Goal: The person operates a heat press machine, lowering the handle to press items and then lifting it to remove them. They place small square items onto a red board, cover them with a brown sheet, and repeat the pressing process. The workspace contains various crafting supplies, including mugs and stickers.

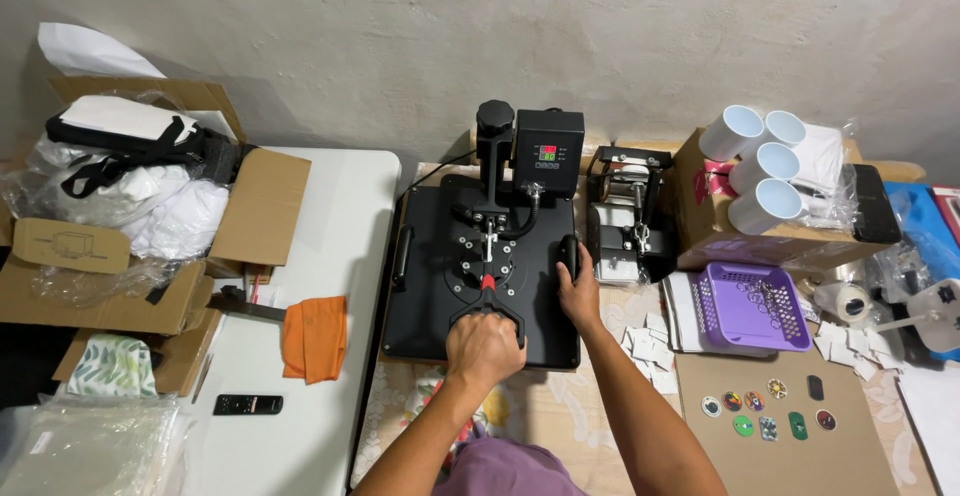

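Squarely shut, black heat press (440, 266) under left hand (484, 348).

Black heat press (440, 286) sits flat on the table, top plate down; its black lever handle (487, 308) with a red band points toward the person.

Mugs (760, 161) right of heat press (487, 271), apparently on box (735, 241).

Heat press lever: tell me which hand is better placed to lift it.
Left. The left hand is already closed around the heat press lever at the front. The right hand grips the side handle on the black platen's right edge, probably better for steadying.
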